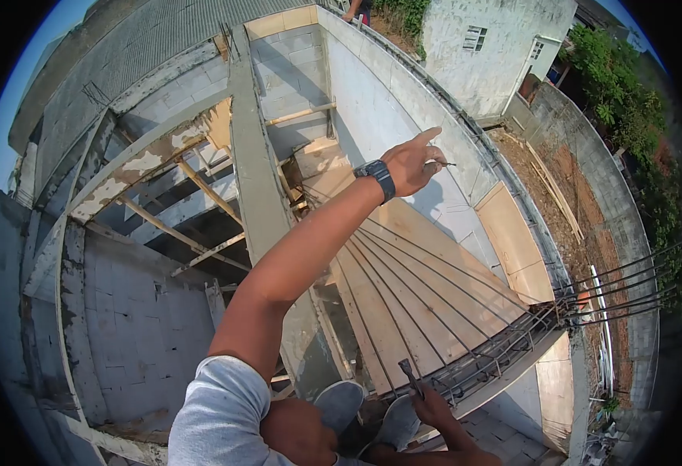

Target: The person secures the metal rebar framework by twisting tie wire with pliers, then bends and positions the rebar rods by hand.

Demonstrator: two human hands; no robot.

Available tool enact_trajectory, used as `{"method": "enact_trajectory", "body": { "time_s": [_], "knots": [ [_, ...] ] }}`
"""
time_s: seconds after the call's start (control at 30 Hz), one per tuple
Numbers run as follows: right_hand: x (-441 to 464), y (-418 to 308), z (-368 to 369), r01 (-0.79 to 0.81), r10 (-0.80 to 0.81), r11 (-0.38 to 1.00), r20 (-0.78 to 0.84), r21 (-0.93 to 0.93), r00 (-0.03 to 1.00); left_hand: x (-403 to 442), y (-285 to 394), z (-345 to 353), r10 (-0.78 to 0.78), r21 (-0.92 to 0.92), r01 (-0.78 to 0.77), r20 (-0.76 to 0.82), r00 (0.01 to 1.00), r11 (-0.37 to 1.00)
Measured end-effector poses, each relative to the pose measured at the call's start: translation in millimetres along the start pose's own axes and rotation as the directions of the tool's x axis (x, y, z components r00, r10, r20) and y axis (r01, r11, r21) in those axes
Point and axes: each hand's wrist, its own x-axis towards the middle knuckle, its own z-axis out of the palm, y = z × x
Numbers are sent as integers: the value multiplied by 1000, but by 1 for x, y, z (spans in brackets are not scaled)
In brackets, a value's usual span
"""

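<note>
My left hand [412, 167], with a dark watch [377, 179] on the wrist, is stretched out above the plywood deck. Its index finger points toward the upper right, while the other fingers curl around a short dark piece of wire [450, 164]. Low in the view, my right hand [431, 409] grips a pair of dark pincers [408, 373], head upward. Beside that hand lies a rebar cage [473, 371] along the deck's near edge. Long thin steel bars [403, 299] fan from the cage across the plywood [442, 272], passing beneath my left forearm.
My shoes [399, 423] rest near a concrete beam [267, 194]. Left of it are deep openings crossed by wooden poles [209, 190]. Bar ends [628, 287] jut out at the right, above lower ground [566, 171]. Another person's arm [352, 9] shows at the top.
</note>
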Motion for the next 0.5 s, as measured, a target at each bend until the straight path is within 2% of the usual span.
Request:
{"method": "enact_trajectory", "body": {
  "time_s": [0.1, 0.17, 0.2, 0.23, 0.27, 0.33, 0.37, 0.4, 0.43, 0.5],
  "knots": [
    [-4, 0, -3, -35, 36, 998, -7, 45, 999, -15, -3, 14, -12, 44, 8, 86, 996, 999],
    [-6, 1, -6, -37, 38, 998, -13, 49, 999, -22, -24, 13, -128, 228, 99, 115, 985, 969],
    [-7, 1, -7, -36, 36, 998, -11, 45, 999, -21, -59, 19, -225, 293, 178, 136, 965, 940],
    [-7, 1, -8, -32, 32, 998, -6, 48, 999, -13, -91, 20, -323, 360, 253, 147, 935, 898],
    [-9, 1, -8, -32, 31, 998, 5, 49, 999, -3, -83, 2, -524, 540, 353, 200, 828, 764],
    [-7, 2, -8, -29, 28, 999, 13, 46, 1000, 17, -98, -8, -602, 711, 218, 347, 719, 669],
    [-5, 4, -4, -31, 31, 999, 17, 44, 999, 17, -98, -7, -433, 582, 203, 287, 854, 787],
    [-2, 5, -2, -32, 31, 999, 18, 44, 999, 16, -80, -12, -252, 449, 146, 185, 950, 881],
    [-1, 2, -2, -17, 16, 1000, 17, 26, 1000, 16, -62, -17, -75, 320, 54, 52, 996, 946],
    [-3, -8, -5, 9, -9, 1000, 16, -1, 1000, 20, -32, -20, -68, 288, 41, 82, 994, 957]
  ]
}}
